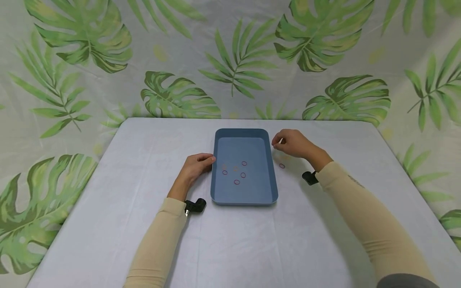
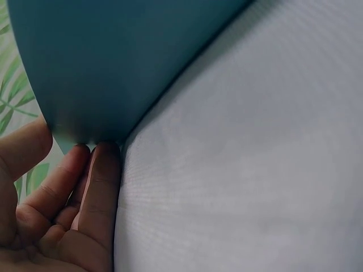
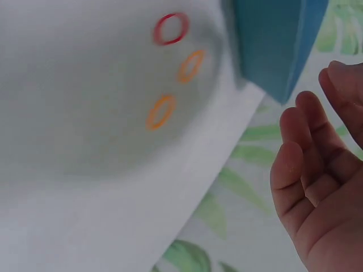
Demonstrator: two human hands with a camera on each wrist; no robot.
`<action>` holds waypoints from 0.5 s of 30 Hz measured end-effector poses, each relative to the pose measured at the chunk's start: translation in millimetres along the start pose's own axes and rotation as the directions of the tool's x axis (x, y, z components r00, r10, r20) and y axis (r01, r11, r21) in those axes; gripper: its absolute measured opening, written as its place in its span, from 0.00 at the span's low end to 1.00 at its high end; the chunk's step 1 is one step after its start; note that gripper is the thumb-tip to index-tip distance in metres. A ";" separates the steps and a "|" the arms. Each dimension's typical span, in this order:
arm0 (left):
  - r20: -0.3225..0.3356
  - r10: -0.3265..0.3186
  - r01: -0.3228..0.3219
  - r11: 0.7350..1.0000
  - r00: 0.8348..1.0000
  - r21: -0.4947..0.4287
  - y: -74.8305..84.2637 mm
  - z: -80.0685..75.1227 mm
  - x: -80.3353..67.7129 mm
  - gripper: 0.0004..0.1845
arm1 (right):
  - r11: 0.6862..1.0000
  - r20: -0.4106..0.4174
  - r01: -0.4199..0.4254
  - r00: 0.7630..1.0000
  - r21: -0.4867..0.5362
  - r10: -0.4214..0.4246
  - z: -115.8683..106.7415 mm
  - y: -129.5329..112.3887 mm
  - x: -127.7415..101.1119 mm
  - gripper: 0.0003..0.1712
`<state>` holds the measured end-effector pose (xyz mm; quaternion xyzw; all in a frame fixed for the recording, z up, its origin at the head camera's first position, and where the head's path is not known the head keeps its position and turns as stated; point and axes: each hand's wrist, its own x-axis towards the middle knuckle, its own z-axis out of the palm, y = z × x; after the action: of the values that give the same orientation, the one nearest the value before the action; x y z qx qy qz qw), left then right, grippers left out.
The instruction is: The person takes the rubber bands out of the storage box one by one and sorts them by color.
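A blue-grey rectangular tray (image 1: 245, 150) lies on the white-covered table. Several thin red and orange rings, like small rubber bands (image 1: 243, 175), are scattered on its floor. My left hand (image 1: 196, 168) holds the tray's left side, thumb at the rim and fingers against the outer wall (image 2: 96, 73). Just outside the far right rim, my right hand (image 1: 293, 143) is raised with thumb and index finger together. A hint of red shows at those fingertips in the head view, seemingly a red rubber band. Below it on the cloth lie a red band (image 3: 171, 28) and two orange bands (image 3: 161, 111).
White cloth (image 1: 144, 160) covers the table, and its far edge runs just behind the tray. A leaf-patterned curtain (image 1: 237, 60) hangs beyond. Black wrist cameras (image 1: 195, 205) are strapped on both forearms.
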<state>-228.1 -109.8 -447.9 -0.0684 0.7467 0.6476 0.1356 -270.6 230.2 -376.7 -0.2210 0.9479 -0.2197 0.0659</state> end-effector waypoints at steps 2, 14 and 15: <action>0.000 0.001 -0.001 1.000 1.000 0.004 0.0 -0.3 -0.1 0.22 | 1.000 -0.001 0.022 1.000 -0.005 -0.022 -1.4 -7.5 1.9 0.11; 0.009 -0.001 0.001 1.000 1.000 0.013 0.7 -0.5 0.5 0.22 | 0.990 0.002 0.137 0.991 -0.017 -0.137 -1.7 -48.6 18.6 0.08; 0.007 -0.003 0.003 1.000 1.000 0.015 0.7 -0.6 0.2 0.22 | 0.990 0.006 0.141 0.990 -0.012 -0.141 -0.5 -51.3 20.2 0.08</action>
<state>-228.5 -110.2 -447.2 -0.0660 0.7510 0.6419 0.1397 -268.8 180.0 -354.0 -0.2884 0.9312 -0.2172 0.0510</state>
